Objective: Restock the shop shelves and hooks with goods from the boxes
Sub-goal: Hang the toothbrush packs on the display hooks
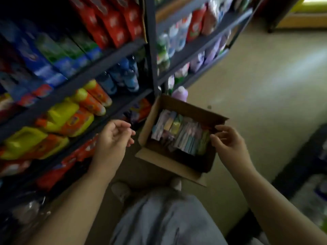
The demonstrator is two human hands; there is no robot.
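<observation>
An open cardboard box [146, 128] sits on the floor below me, packed with several upright pastel packets [178, 135]. My left hand [113, 137] hovers just left of the box, fingers loosely curled and holding nothing. Over the box's right edge is my right hand [228, 142], fingers relaxed and slightly bent, near the packets but not gripping any. The frame is blurred.
Dark metal shelves [99, 69] stand to the left, full of yellow-and-orange jugs [67, 117], blue bottles [122, 75], red and blue boxes. A second shelf unit [203, 41] holds bottles and pouches. Beige floor [265, 85] stretches right. Wrapped bottle packs [315, 193] lie at the right edge.
</observation>
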